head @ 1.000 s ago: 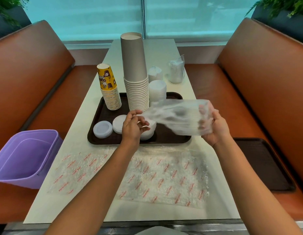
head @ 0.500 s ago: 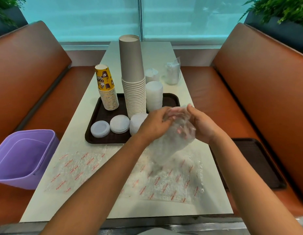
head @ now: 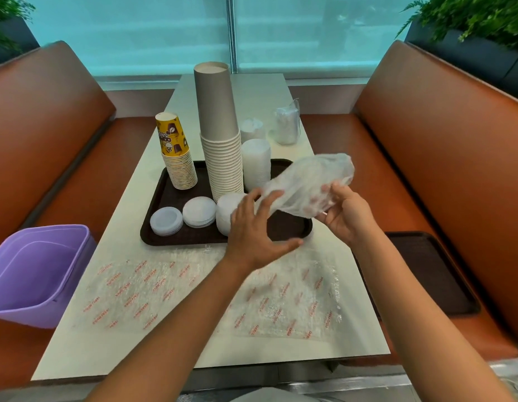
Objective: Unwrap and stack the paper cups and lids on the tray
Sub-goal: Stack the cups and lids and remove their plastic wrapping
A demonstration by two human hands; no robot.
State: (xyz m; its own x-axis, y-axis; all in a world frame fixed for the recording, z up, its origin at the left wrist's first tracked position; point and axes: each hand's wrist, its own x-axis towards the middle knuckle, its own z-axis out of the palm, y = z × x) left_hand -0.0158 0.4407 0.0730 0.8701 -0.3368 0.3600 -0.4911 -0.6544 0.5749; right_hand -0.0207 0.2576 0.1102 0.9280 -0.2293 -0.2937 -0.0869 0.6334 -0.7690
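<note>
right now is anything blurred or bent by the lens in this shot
Head view: the left hand is a little motion-smeared at the fingers, and so is the plastic bag gripped by the right hand; the wide lens bows the bench backs outward; the cups stay sharp; daylight is soft, without harsh glare.

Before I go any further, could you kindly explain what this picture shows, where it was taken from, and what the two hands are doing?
There is no machine here: a person wears a camera on the head, looking forward and down at their own bare arms.

The right hand grips a crumpled clear plastic wrapper. The left hand is spread open, its fingers touching the wrapper's lower end.

On the pale table sits a dark brown tray holding a tall stack of grey paper cups, a shorter stack of yellow printed cups and several piles of white plastic lids. Flat clear wrapping with red print lies nearer the person. A purple plastic bin stands at the left.
</note>
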